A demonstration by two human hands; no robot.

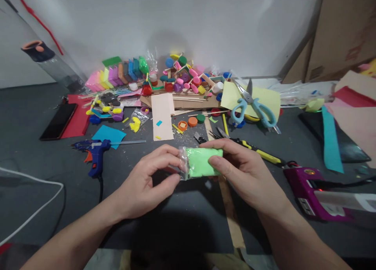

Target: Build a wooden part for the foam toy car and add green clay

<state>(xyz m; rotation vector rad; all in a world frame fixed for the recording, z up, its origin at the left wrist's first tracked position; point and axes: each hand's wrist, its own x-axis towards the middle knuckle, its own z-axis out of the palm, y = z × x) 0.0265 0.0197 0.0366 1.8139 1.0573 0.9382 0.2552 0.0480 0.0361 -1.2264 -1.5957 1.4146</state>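
A small clear plastic bag of bright green modelling clay (201, 162) is held level above the dark table. My right hand (246, 172) grips its right end, thumb on the front and fingers behind. At the bag's left end, my left hand (155, 180) has its fingertips touching the clear plastic edge. Its thumb stands apart from the fingers. Behind the bag lie a yellow-and-black cutter (260, 152) and pliers-like tool tips (221, 133). Bottle caps (192, 121) and a pale cardboard strip (162, 117) are just beyond my hands.
Left are a blue glue gun (95, 148), blue paper (110, 135) and a phone (58, 121). Coloured clay packs (114, 74) and a pile of small crafted pieces (185, 76) line the wall. Scissors (251, 105) lie on yellow paper; a purple power strip (314, 191) is right.
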